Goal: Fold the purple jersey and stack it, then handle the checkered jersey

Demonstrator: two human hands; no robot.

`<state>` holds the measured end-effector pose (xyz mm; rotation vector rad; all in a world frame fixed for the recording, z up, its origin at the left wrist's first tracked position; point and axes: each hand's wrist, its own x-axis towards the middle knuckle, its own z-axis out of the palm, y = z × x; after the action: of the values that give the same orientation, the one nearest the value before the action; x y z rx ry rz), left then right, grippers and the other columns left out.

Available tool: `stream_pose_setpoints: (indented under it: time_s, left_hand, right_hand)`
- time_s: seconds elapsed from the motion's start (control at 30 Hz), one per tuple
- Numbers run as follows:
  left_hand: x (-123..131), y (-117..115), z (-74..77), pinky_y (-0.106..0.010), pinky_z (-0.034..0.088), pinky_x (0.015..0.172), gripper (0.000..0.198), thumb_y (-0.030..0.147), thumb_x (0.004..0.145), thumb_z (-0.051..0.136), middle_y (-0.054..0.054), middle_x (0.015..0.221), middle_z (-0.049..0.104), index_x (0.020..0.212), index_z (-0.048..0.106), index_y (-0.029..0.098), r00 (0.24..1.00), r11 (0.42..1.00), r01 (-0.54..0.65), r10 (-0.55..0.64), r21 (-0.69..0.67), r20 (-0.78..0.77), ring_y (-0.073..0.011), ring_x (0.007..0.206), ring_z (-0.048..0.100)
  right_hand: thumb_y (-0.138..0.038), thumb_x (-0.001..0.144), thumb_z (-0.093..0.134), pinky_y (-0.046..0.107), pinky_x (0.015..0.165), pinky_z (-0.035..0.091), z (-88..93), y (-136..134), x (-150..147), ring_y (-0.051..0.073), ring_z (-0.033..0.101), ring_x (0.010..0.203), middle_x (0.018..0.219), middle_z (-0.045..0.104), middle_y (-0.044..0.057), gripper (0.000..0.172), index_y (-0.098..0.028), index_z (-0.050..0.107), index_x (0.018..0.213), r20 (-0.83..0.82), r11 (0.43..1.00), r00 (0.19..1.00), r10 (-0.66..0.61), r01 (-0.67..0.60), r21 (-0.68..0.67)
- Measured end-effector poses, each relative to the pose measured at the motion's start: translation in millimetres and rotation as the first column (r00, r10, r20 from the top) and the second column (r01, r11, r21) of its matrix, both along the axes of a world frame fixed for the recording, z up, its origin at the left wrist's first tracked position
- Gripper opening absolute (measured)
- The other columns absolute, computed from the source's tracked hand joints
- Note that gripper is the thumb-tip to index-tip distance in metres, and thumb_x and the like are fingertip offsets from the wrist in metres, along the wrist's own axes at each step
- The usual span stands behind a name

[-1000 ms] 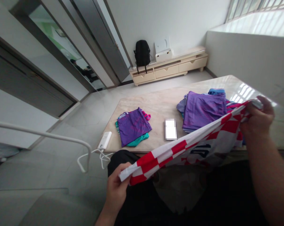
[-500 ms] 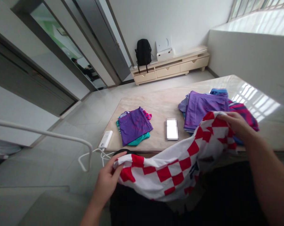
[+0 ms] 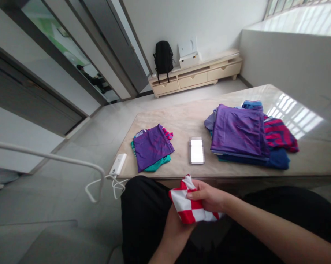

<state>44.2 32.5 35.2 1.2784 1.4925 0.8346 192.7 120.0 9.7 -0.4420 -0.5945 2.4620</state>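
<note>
A red-and-white checkered jersey [image 3: 186, 205], bunched into a small bundle, is held above my lap at the table's front edge. My right hand [image 3: 211, 197] grips it from the right, thumb lying across the top. Under its left side, my left hand [image 3: 179, 223] holds the cloth, with the fingers mostly hidden behind it. On the table beyond, a small pile topped by purple cloth [image 3: 153, 146] lies to the left. A larger pile with purple folded cloth [image 3: 239, 130] on top is at the right, with a striped red-and-navy garment [image 3: 281, 134] sticking out.
Between the piles is a white blurred-out rectangular item [image 3: 196, 150]. A white power strip [image 3: 118, 164] with a cable lies at the marble-like table's [image 3: 179, 113] left corner. A white metal rail [image 3: 50, 156] juts in from the left. A backpack [image 3: 163, 58] stands on the far low cabinet [image 3: 195, 79].
Both hands have come together over my lap, and the jersey, stretched wide between them before, is now gathered into a compact bundle. The right hand has moved away from the larger pile.
</note>
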Motion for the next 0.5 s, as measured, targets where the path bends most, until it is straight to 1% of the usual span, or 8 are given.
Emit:
stream_pose_setpoints:
  time_s: [0.03, 0.07, 0.1, 0.2, 0.27, 0.4, 0.43, 0.5]
  left_hand:
    - [-2.1, 4.5, -1.4, -0.04, 0.06, 0.086, 0.045, 0.039, 0.081, 0.079, -0.015, 0.11, 0.078, 0.119, 0.073, 0.015, 1.0, 1.0, 0.007, -0.007, -0.016, -0.002, -0.0334, 0.1, 0.073]
    - [-5.1, 8.1, -3.1, -0.038, 0.06, 0.082, 0.038, 0.037, 0.084, 0.076, -0.014, 0.105, 0.079, 0.114, 0.074, 0.014, 1.0, 1.0, 0.022, -0.022, -0.01, -0.013, -0.032, 0.095, 0.074]
    - [-8.4, 10.6, -5.1, -0.036, 0.059, 0.079, 0.035, 0.034, 0.085, 0.073, -0.013, 0.102, 0.079, 0.113, 0.075, 0.014, 0.999, 0.999, 0.037, -0.037, 0.01, -0.032, -0.0303, 0.09, 0.074]
    - [-16.2, 11.3, -13.2, -0.031, 0.055, 0.077, 0.028, 0.026, 0.089, 0.065, -0.009, 0.099, 0.079, 0.113, 0.073, 0.014, 0.988, 0.994, 0.074, -0.062, 0.081, -0.141, -0.0256, 0.086, 0.071]
    - [-18.1, 9.8, -20.2, -0.028, 0.051, 0.074, 0.02, 0.02, 0.09, 0.058, -0.007, 0.094, 0.077, 0.103, 0.073, 0.014, 0.978, 0.991, 0.097, -0.078, 0.089, -0.192, -0.0231, 0.083, 0.069]
    - [-21.6, 11.9, -34.5, -0.025, 0.045, 0.069, 0.015, 0.012, 0.086, 0.054, -0.003, 0.082, 0.073, 0.087, 0.069, 0.016, 0.963, 0.991, 0.115, -0.093, 0.072, -0.254, -0.0191, 0.076, 0.065]
    - [-23.8, 13.5, -37.2, -0.024, 0.044, 0.069, 0.014, 0.013, 0.086, 0.054, -0.003, 0.081, 0.072, 0.086, 0.068, 0.017, 0.958, 0.991, 0.114, -0.09, 0.071, -0.272, -0.0188, 0.075, 0.065]
    - [-29.5, 16.6, -39.9, -0.024, 0.044, 0.07, 0.015, 0.015, 0.087, 0.054, -0.003, 0.081, 0.071, 0.085, 0.069, 0.017, 0.951, 0.989, 0.116, -0.086, 0.086, -0.297, -0.019, 0.077, 0.064]
  right_hand:
    - [-0.026, 0.063, 0.096, 0.023, 0.07, 0.054, -1.6, 0.0, 1.4, 0.012, 0.069, 0.068, 0.079, 0.072, 0.001, 0.043, -0.014, 0.063, 0.086, -0.001, 1.0, 1.0, 0.006, -0.006, -0.005]
    - [-0.026, 0.062, 0.097, 0.023, 0.069, 0.054, -2.3, 1.1, 4.4, 0.012, 0.069, 0.067, 0.077, 0.073, 0.001, 0.042, -0.013, 0.064, 0.085, -0.004, 1.0, 1.0, -0.001, 0.001, -0.007]
    - [-0.025, 0.063, 0.096, 0.023, 0.068, 0.054, -2.0, 3.0, 8.6, 0.012, 0.069, 0.066, 0.076, 0.073, 0.001, 0.041, -0.013, 0.064, 0.084, -0.006, 1.0, 1.0, -0.012, 0.012, -0.005]
    - [-0.026, 0.067, 0.094, 0.023, 0.065, 0.054, 2.1, 10.0, 22.0, 0.013, 0.07, 0.066, 0.075, 0.074, 0.002, 0.035, -0.012, 0.067, 0.085, -0.019, 0.999, 0.999, -0.045, 0.045, 0.007]
    - [-0.028, 0.068, 0.093, 0.024, 0.066, 0.056, 5.5, 12.8, 27.4, 0.014, 0.072, 0.067, 0.077, 0.076, 0.004, 0.034, -0.012, 0.069, 0.085, -0.043, 0.999, 0.998, -0.046, 0.047, 0.019]
    - [-0.032, 0.067, 0.093, 0.022, 0.065, 0.055, 9.8, 16.8, 34.6, 0.013, 0.071, 0.066, 0.076, 0.076, 0.004, 0.036, -0.011, 0.07, 0.085, -0.104, 0.997, 0.994, -0.038, 0.044, 0.059]
    - [-0.033, 0.067, 0.094, 0.021, 0.064, 0.054, 10.6, 19.7, 39.6, 0.013, 0.07, 0.064, 0.075, 0.075, 0.003, 0.037, -0.011, 0.07, 0.085, -0.101, 0.995, 0.993, -0.057, 0.064, 0.071]
    - [-0.036, 0.065, 0.094, 0.022, 0.062, 0.054, 12.5, 29.4, 57.4, 0.012, 0.069, 0.061, 0.074, 0.074, 0.001, 0.039, -0.015, 0.07, 0.088, -0.058, 0.982, 0.986, -0.154, 0.159, 0.1]
